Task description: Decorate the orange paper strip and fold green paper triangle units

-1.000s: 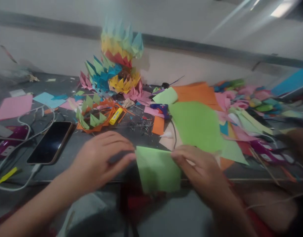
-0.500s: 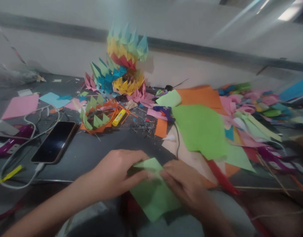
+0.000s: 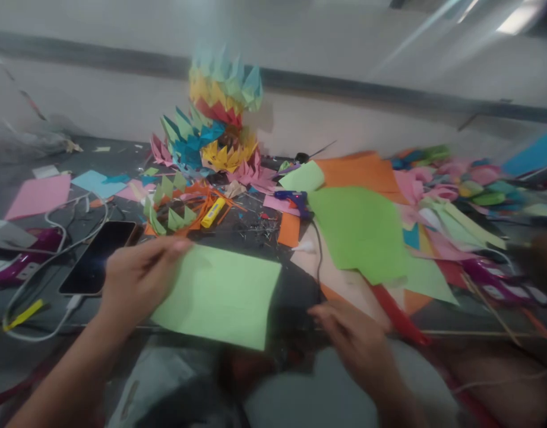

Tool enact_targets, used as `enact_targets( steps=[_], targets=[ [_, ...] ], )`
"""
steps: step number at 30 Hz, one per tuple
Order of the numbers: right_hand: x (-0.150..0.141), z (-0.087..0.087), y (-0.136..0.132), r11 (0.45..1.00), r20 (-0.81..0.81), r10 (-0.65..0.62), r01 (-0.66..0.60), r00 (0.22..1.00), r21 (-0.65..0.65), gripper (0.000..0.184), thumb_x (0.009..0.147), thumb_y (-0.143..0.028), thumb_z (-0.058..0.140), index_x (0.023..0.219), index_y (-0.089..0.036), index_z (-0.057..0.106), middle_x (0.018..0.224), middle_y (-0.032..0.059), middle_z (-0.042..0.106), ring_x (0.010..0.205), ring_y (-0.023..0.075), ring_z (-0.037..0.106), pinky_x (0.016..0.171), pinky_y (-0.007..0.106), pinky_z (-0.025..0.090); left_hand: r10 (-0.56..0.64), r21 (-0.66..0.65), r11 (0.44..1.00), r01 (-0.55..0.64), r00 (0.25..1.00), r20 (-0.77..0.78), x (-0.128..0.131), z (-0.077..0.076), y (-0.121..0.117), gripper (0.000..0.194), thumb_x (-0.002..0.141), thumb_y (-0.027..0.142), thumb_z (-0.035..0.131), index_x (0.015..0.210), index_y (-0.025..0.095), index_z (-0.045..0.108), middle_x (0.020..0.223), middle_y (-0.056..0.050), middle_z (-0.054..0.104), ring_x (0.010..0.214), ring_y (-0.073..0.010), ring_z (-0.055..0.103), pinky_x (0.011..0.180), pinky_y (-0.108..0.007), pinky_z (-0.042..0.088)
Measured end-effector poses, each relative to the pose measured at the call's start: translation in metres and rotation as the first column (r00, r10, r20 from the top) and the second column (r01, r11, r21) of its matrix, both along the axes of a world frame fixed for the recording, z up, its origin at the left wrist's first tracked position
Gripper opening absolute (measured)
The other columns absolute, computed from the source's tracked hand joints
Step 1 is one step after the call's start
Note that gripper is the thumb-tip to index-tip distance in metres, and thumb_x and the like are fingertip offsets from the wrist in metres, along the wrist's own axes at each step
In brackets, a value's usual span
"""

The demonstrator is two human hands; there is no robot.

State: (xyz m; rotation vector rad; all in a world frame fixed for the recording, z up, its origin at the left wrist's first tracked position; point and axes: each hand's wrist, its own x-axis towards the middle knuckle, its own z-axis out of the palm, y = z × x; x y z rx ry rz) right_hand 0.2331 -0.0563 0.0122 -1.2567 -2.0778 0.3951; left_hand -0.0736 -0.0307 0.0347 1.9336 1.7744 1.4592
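Pinching pale-green rectangular paper sheet (image 3: 220,297) near upper-left corner with left hand (image 3: 144,276), over near edge of dark tabletop (image 3: 295,285). Holding nothing visible in right hand (image 3: 357,339), partly open, loosely curled, apart from sheet. Probably light, flexible, easily creased; best gripped by opposite edges.

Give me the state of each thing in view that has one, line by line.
Pale green sheet: opened out, slightly curved
Left hand: gripping the sheet's left side
Right hand: apart from the sheet, fingers curled
Phone: screen dark, plugged in
Cable: attached to the phone
Blue glue gun: lying down, on or off unclear
Paper crown: joined in a ring, points up
Yellow tube: lying down
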Motion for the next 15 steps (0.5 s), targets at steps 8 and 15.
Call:
enact_targets(
  steps=[8,15],
  targets=[
    [-0.006,-0.02,-0.004,0.875,-0.165,-0.242,0.142,0.956,-0.462,0.04,0.085,-0.051,0.044,0.097,-0.019,0.064,0.086,0.0065,0.068,0.076,0.0176,0.064,0.066,0.025,0.052,0.057,-0.378,0.926,-0.013,0.993,0.106,0.012,-0.043,0.007,0.035,0.083,0.04,0.05,0.106,0.016,0.061,0.068,0.002,0.063,0.046,-0.0084,0.047,0.044,-0.019,0.038],
    [-0.011,-0.027,-0.003,0.914,-0.058,-0.177,0.142,0.983,-0.379,0.028,0.088,-0.04,0.046,0.094,-0.018,0.062,0.084,0.0054,0.065,0.073,0.016,0.061,0.066,0.027,0.051,-0.146,-0.205,0.976,0.066,0.903,-0.404,0.005,-0.075,-0.005,0.035,0.088,0.036,0.044,0.112,0.015,0.058,0.128,-0.013,0.053,0.12,-0.0262,0.046,0.098,-0.042,0.04]
  ],
)
